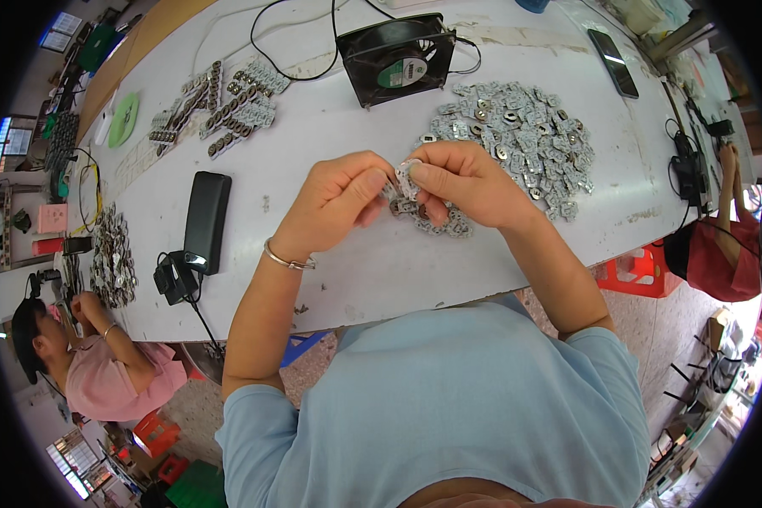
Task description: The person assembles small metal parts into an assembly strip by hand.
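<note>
My left hand [344, 196] and my right hand [464, 180] meet over the middle of the white table. Between my right thumb and fingers is a small silvery metal part [405, 179], pinched near the left fingertips. My left fingers are also closed, on a small pale piece that they mostly hide. Just below my hands lies a small cluster of similar metal parts [455, 223]. Beyond my right hand spreads a large heap of loose metal parts [516, 140], some with round brownish discs.
A black square fan [398, 61] stands at the back. Rows of joined parts [237, 110] lie to its left. A black case [207, 212] and an adapter [175, 278] lie left; a phone [613, 63] lies far right. Co-workers sit on both sides.
</note>
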`<action>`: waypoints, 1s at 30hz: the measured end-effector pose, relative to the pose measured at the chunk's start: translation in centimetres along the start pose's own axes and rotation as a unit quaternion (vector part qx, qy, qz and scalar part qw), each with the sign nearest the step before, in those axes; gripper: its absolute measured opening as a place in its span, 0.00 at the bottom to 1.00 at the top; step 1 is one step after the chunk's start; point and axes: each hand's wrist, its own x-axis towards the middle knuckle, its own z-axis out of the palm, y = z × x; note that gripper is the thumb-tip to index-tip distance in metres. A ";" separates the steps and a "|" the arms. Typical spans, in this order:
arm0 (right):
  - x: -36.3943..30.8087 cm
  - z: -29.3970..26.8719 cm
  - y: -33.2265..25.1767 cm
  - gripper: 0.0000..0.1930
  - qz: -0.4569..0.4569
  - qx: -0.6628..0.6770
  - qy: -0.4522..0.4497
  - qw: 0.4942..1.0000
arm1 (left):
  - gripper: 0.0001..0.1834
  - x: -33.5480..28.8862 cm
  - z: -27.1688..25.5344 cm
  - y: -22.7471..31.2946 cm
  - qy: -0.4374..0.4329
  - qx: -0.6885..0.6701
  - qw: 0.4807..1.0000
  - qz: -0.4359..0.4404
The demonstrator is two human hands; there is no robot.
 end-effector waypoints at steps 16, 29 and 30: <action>1.2 0.2 -1.5 0.12 -0.021 -0.246 0.124 0.961 | 0.17 2.2 0.5 -1.5 0.199 0.479 0.792 0.321; 5.1 -0.5 -0.5 0.14 -0.100 -0.251 0.197 0.942 | 0.12 3.3 0.0 -1.4 0.308 0.423 0.801 0.292; 5.0 -0.2 -0.7 0.14 -0.101 -0.251 0.195 0.943 | 0.12 3.3 0.1 -1.5 0.309 0.424 0.800 0.291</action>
